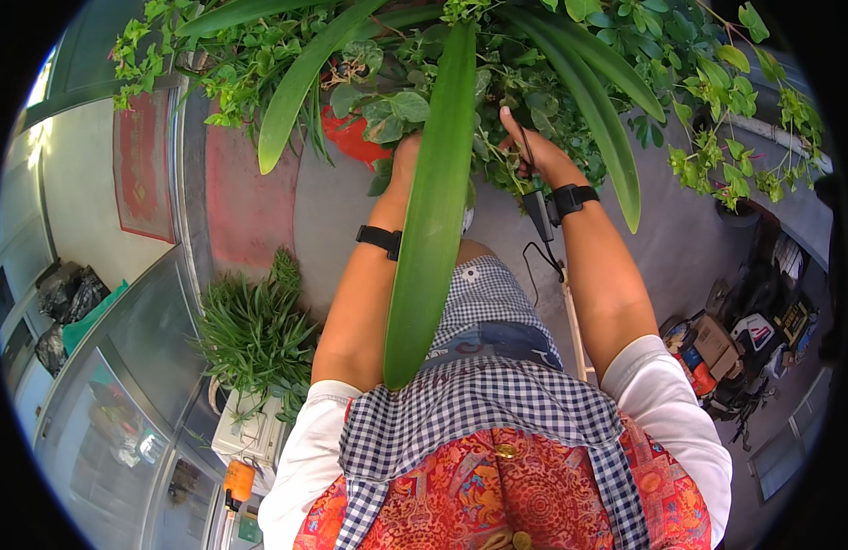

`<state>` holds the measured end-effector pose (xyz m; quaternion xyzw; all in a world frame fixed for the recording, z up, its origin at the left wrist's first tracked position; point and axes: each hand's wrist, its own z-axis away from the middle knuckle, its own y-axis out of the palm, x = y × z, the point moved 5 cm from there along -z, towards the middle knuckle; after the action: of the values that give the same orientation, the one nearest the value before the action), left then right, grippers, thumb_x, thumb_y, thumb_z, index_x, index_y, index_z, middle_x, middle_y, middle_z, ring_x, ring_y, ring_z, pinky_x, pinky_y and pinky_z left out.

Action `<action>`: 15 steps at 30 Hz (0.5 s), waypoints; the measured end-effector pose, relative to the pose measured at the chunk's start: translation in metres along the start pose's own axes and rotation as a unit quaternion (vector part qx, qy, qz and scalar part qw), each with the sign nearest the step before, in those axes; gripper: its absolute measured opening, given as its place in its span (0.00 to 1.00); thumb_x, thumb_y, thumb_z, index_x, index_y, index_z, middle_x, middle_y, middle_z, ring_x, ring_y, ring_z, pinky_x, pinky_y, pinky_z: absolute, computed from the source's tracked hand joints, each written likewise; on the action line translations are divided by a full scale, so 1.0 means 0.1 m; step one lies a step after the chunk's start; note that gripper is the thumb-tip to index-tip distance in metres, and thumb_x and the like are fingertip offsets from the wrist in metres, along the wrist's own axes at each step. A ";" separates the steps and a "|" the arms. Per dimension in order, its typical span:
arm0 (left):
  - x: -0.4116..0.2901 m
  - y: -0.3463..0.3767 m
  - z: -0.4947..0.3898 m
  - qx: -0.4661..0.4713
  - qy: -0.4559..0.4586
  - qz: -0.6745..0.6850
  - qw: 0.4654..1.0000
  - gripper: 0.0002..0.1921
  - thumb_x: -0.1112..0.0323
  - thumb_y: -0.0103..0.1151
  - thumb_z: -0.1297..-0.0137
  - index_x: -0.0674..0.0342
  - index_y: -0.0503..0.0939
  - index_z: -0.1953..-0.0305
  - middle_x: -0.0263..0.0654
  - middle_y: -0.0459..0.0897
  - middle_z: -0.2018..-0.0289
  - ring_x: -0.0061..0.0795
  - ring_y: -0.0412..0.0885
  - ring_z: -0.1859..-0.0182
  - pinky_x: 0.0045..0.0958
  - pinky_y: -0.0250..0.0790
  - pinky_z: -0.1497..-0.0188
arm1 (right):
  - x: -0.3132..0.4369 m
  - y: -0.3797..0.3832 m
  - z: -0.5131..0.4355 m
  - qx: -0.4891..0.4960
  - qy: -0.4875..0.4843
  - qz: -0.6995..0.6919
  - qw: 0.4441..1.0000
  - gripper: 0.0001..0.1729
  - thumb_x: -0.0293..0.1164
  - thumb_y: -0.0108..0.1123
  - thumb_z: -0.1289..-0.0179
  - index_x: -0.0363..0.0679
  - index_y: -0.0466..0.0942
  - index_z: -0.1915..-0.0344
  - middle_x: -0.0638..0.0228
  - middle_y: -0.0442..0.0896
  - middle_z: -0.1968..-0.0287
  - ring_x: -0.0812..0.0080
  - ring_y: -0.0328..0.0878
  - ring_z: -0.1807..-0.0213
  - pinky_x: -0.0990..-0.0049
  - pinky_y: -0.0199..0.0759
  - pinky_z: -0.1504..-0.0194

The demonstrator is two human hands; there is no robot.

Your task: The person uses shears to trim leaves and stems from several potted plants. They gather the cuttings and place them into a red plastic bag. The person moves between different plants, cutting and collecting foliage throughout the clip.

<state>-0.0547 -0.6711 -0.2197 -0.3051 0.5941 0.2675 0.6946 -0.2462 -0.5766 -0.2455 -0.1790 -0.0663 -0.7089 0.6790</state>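
Note:
Both my arms reach up into a dense bank of potted foliage. Most of my left hand is covered by a long strap-shaped green leaf and smaller leaves, so its fingers are hidden. Beside it shows a red object, partly covered by leaves. My right hand is among leafy stems, its thumb raised and its other fingers curled. A thin dark loop crosses that palm; whether the fingers grip anything is unclear. Below the hand hangs a black device with a cable, beside a black wrist strap.
More long leaves arch over the work area. A bushy grassy plant stands at left above a white box-like unit. Glass-panelled doors line the left. A loaded vehicle with cartons stands at right.

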 end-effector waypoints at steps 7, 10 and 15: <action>0.10 0.05 -0.11 0.005 -0.004 0.028 1.000 0.07 0.71 0.55 0.38 0.65 0.79 0.61 0.39 0.81 0.72 0.31 0.79 0.70 0.29 0.70 0.67 | 0.05 -0.09 -0.24 -0.013 0.017 -0.011 1.000 0.54 0.78 0.37 0.48 0.36 0.72 0.48 0.62 0.71 0.61 0.73 0.58 0.80 0.71 0.63 0.71; 0.14 0.03 -0.11 -0.025 -0.005 0.050 0.998 0.07 0.72 0.54 0.38 0.65 0.79 0.61 0.39 0.81 0.73 0.31 0.79 0.70 0.29 0.70 0.67 | 0.01 -0.17 -0.40 -0.030 0.016 0.039 0.999 0.53 0.79 0.36 0.50 0.34 0.76 0.62 0.64 0.68 0.70 0.72 0.60 0.81 0.70 0.63 0.71; 0.13 -0.10 -0.17 -0.114 -0.001 0.096 0.989 0.06 0.73 0.53 0.38 0.65 0.79 0.61 0.40 0.81 0.73 0.33 0.78 0.71 0.29 0.70 0.66 | -0.03 -0.25 -0.70 -0.017 0.017 0.103 0.994 0.52 0.78 0.39 0.49 0.34 0.78 0.65 0.61 0.73 0.76 0.59 0.71 0.76 0.64 0.67 0.67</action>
<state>-0.0561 -0.6902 -0.2334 -0.3232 0.5860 0.3991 0.6268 -0.2822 -0.5959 -0.3072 -0.1840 -0.0238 -0.6390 0.7465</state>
